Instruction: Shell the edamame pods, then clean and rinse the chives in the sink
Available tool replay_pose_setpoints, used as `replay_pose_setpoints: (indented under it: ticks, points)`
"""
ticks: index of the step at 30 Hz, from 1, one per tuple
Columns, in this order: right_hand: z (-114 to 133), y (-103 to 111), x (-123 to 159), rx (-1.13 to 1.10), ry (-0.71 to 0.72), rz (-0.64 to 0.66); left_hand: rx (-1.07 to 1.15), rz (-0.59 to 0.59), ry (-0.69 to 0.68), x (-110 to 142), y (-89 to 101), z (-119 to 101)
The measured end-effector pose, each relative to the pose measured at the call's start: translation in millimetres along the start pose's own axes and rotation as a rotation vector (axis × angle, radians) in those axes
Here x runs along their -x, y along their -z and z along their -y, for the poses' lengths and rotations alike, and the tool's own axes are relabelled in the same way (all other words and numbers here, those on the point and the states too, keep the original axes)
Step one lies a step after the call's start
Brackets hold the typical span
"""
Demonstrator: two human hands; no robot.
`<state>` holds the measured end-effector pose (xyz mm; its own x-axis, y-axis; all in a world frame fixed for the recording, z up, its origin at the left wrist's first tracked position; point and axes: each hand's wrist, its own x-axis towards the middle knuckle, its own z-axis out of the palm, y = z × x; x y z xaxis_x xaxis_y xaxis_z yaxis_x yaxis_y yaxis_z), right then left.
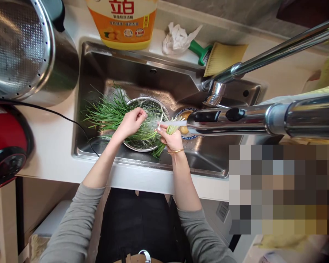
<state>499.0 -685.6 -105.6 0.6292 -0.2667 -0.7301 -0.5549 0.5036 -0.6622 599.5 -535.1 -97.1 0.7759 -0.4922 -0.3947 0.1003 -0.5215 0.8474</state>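
Long green Chinese chives lie in and over the left side of a round metal bowl in the sink. Above the bowl, my left hand is closed, fingertips pinched together; what they hold, if anything, is too small to make out. My right hand grips a bunch of chives by the pale stem ends, beside the bowl's right rim. From the faucet head a stream of water runs leftward across those stems into the bowl, where the water splashes.
Behind my right hand, partly under the faucet, sits a blue-patterned bowl. Around the steel sink stand a yellow detergent jug, crumpled white tissue, a green peeler, a yellow sponge cloth and a large steel pot.
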Motion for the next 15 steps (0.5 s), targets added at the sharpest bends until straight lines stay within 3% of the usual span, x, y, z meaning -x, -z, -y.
replay_pose_setpoints:
  ticks: [5, 12, 15]
  points:
    - [-3.4, 1.5, -2.0, -0.012, 0.046, -0.047, -0.033, 0.296, -0.102, -1.4, 1.4, -11.9]
    - [-5.0, 1.5, -0.1, 0.048, 0.027, 0.059, -0.178, 0.261, -0.124, 1.3, -3.3, -9.8]
    - [-5.9, 3.2, 2.5, 0.050, -0.001, 0.110, -0.239, 0.051, -0.139, -7.0, -5.4, -2.0]
